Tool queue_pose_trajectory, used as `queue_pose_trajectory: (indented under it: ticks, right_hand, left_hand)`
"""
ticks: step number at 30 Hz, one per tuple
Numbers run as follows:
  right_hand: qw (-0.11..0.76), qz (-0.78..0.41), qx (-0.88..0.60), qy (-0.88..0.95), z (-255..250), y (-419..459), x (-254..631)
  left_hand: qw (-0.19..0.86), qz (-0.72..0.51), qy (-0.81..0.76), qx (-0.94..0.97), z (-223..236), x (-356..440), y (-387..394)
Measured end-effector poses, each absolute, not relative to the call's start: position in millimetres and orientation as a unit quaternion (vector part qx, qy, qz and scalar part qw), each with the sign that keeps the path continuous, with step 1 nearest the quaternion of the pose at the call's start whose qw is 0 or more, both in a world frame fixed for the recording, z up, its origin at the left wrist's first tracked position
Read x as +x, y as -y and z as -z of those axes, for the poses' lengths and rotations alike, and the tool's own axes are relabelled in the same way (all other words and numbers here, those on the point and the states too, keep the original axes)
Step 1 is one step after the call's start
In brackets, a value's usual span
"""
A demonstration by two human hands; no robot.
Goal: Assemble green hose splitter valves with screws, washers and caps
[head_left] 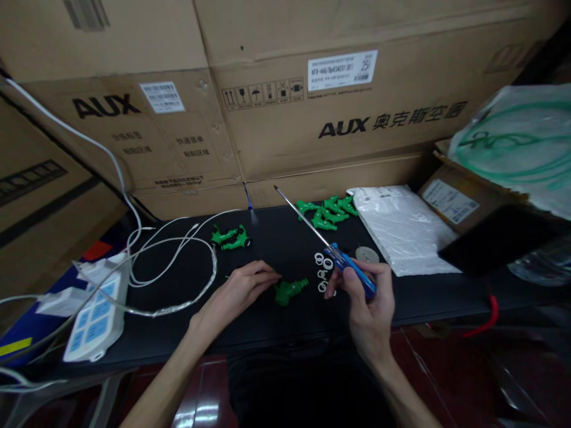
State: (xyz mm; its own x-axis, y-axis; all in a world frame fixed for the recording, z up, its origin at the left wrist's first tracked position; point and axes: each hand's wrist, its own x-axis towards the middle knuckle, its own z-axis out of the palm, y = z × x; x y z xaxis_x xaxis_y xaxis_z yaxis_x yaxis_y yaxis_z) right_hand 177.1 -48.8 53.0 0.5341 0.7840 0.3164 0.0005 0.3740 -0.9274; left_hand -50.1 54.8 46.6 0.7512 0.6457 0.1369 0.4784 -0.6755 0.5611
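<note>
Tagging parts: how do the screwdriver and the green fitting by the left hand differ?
The screwdriver is long, slim and blue-handled; the green fitting is short and chunky. The screwdriver is gripped in the right hand; the green fitting sits at the left hand. Shared: each is at a hand.

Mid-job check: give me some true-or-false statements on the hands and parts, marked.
1. The right hand holds a screwdriver. True.
2. The left hand is on the power strip. False: it is at a green fitting.
3. The screwdriver's tip is inside that fitting. False: it points away, clear of it.
4. White rings lie near the right hand. True.
5. The screwdriver's handle is red. False: it is blue.
</note>
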Motion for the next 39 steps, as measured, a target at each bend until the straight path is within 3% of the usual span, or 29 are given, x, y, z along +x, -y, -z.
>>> queue_pose_trajectory:
  ticks: [6,15,19,25,39]
  right_hand:
    - [0.705,-0.287,-0.471,0.445,-66.9,40.5,197.0]
    - [0.751,-0.287,-0.32,0.501,-148.0,-21.3,213.3]
    - [0.673,-0.437,-0.244,0.544,-170.3,-41.6,185.4]
    - [0.638,-0.548,-0.183,0.509,-165.4,-55.4,147.5]
    - [0.649,-0.521,-0.149,0.534,-150.0,-65.5,126.8]
  left_hand:
    - [0.352,-0.211,-0.326,0.851,-38.0,-47.2,-69.7]
    - [0.364,-0.172,-0.244,0.882,-37.0,-46.5,-96.6]
    - [0.352,-0.163,-0.201,0.9,-40.9,-41.8,-104.7]
    - [0.356,-0.158,-0.204,0.898,-40.9,-39.2,-103.9]
    - [0.348,-0.172,-0.187,0.903,-32.4,-40.4,-102.7]
